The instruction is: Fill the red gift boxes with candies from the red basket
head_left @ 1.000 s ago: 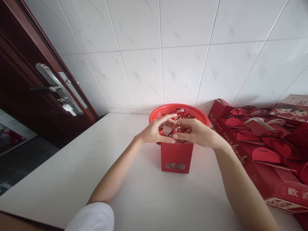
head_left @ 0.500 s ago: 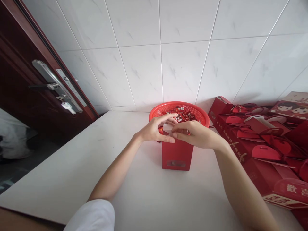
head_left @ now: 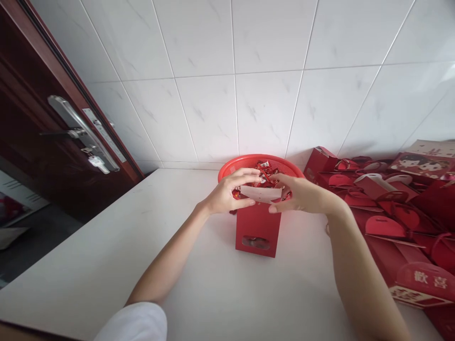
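Observation:
A red paper gift box (head_left: 256, 225) stands upright on the white table, with a small oval window low on its front. A pale flap (head_left: 261, 194) lies folded across its top, its whitish side showing. My left hand (head_left: 227, 192) grips the upper left of the box, thumb on the front and fingers behind the flap. On the opposite side, my right hand (head_left: 302, 194) curves round the upper right edge, thumb against the front and fingers behind. Just behind the box is a red plastic basket (head_left: 263, 157) of wrapped candies (head_left: 265, 173), partly hidden by my hands.
Many red gift boxes (head_left: 386, 227) with rounded handles crowd the right side of the table (head_left: 199, 284). A tiled wall (head_left: 202, 113) rises behind. At the left stands a dark red door (head_left: 39, 156) with a metal handle and hanging keys (head_left: 97, 163).
My right hand has opened out from a pinch at the box top and shifted to its right edge. The pale flap now shows across the top. The camera view has tipped slightly.

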The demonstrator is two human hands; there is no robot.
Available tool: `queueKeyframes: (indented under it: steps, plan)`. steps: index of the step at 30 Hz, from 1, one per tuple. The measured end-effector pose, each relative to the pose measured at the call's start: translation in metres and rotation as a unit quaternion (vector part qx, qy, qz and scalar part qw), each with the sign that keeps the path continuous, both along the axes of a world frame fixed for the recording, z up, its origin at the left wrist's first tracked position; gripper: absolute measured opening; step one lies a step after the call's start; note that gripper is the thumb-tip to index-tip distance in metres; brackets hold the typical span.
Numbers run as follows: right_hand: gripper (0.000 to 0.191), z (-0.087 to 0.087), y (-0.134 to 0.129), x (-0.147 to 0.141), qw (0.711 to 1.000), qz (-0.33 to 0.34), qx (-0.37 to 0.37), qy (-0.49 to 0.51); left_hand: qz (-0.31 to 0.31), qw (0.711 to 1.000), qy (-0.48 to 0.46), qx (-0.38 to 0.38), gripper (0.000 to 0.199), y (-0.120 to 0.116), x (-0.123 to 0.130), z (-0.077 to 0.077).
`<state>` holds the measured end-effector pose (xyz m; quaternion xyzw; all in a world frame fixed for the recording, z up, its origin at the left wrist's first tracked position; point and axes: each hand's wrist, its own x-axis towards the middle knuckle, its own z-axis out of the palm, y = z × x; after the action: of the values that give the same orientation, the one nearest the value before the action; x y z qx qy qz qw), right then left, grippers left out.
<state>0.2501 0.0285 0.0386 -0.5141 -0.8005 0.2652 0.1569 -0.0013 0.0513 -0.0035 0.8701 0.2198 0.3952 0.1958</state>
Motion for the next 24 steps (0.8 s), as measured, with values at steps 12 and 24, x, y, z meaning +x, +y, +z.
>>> queueKeyframes:
  steps: [12, 24]
  plan:
    - [0.018, -0.015, 0.018, -0.007, 0.992, 0.091, -0.006, 0.089, 0.046, 0.974, 0.091, -0.202, 0.052, 0.0, -0.012, 0.005]
    - [0.038, -0.004, 0.003, -0.006, 0.932, 0.056, 0.034, 0.357, 0.081, 0.956, -0.223, -0.173, 0.04, -0.01, 0.007, 0.014]
